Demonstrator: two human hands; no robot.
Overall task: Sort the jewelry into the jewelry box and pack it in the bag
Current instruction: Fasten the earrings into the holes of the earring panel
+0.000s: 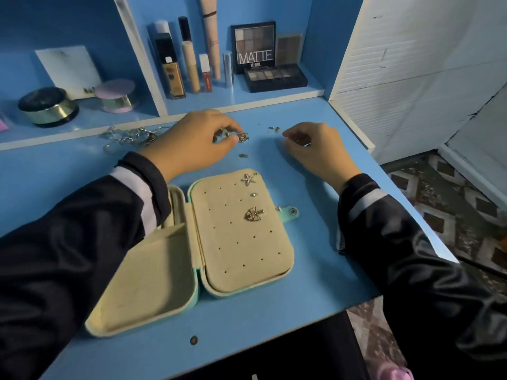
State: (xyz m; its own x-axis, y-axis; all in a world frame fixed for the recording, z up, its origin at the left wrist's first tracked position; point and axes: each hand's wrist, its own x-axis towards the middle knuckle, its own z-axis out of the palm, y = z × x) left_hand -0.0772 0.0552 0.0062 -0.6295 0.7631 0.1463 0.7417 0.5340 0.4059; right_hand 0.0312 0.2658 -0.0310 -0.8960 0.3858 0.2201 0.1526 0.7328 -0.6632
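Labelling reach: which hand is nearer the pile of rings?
Left. The left hand, pinching an earring, sits just right of the ring pile; the right hand is farther right.

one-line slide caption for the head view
Left hand pinches a gold earring at the blue desk, beyond the open jewelry box.

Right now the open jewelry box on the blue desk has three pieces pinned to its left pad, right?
No. The head view shows the three pieces pinned to the right pad of the open jewelry box on the blue desk.
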